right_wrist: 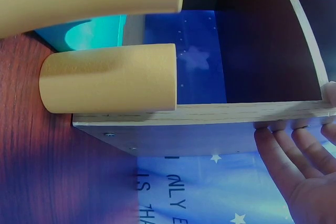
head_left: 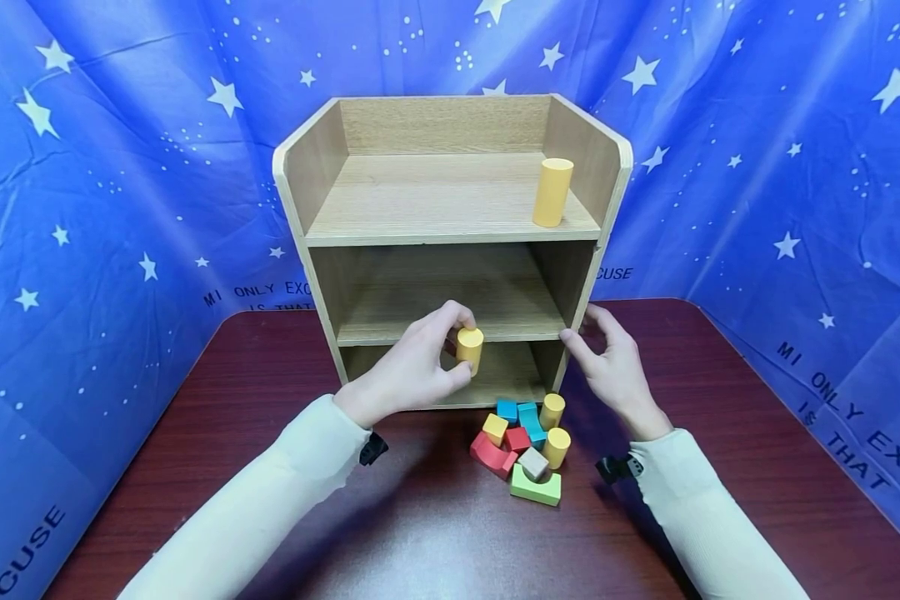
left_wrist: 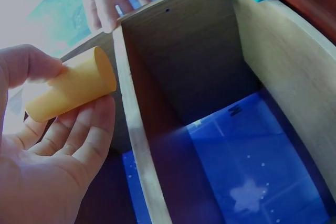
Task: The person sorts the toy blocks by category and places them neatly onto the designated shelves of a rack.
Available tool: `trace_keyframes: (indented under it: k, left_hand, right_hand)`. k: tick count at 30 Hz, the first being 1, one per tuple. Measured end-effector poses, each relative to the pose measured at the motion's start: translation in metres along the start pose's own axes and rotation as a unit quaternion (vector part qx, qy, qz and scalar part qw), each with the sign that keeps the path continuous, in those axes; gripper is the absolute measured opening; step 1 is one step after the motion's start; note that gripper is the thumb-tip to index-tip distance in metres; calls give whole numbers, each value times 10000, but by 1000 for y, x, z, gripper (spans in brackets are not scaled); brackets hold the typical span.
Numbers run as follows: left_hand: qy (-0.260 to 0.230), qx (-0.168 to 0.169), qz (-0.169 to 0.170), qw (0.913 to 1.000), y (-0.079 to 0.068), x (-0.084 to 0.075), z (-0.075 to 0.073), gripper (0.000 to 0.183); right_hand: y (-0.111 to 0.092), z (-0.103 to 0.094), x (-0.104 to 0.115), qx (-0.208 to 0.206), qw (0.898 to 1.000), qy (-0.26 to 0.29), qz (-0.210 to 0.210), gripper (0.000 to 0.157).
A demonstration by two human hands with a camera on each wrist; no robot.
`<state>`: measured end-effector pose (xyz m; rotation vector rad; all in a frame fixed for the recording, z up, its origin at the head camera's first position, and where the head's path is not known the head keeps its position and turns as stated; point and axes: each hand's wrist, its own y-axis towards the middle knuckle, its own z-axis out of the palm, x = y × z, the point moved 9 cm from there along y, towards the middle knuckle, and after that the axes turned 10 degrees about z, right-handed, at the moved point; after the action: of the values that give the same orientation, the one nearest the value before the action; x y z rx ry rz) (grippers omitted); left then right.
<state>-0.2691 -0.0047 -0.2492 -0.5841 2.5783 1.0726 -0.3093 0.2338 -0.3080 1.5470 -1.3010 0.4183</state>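
My left hand [head_left: 412, 360] pinches a yellow wooden cylinder [head_left: 469, 351] between thumb and fingers, in front of the shelf's lower openings. In the left wrist view that cylinder [left_wrist: 73, 85] lies across the fingers with the thumb on top. My right hand [head_left: 613, 367] holds the right side edge of the small wooden shelf [head_left: 450, 239], thumb at the front and fingers along the outer side. The right wrist view shows these fingers [right_wrist: 289, 156] against the side panel. Another yellow cylinder [head_left: 552, 192] stands upright on the top board, near its right end.
On the dark red table [head_left: 420, 525], before the shelf's right front, lie several blocks: two yellow cylinders, one of them [head_left: 557, 448] nearer, a green notched block [head_left: 536, 486], a red arch [head_left: 492, 455], and teal, blue and small cube blocks. A blue starry cloth [head_left: 120, 167] surrounds the table.
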Motion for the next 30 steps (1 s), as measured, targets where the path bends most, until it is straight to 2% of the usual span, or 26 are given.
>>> trace_keyframes:
  k: [5,12,24,30]
  left_hand:
    - [33,36,-90,9999,2,-2,-4,40]
    - [68,-8,62,10000,6,-5,-8,39]
    - [-53,14,7,10000,8,-7,-7,38]
    - [-94,-44,128,9999,12,-11,-10,38]
  right_hand:
    - [-1,0,2,11,10000,25,14,40]
    - [-1,0,2,12,10000,-3,15,40]
    - [0,-1,2,-33,9999,-126,-47,40]
    - [0,-1,2,-38,9999,-139,-34,40]
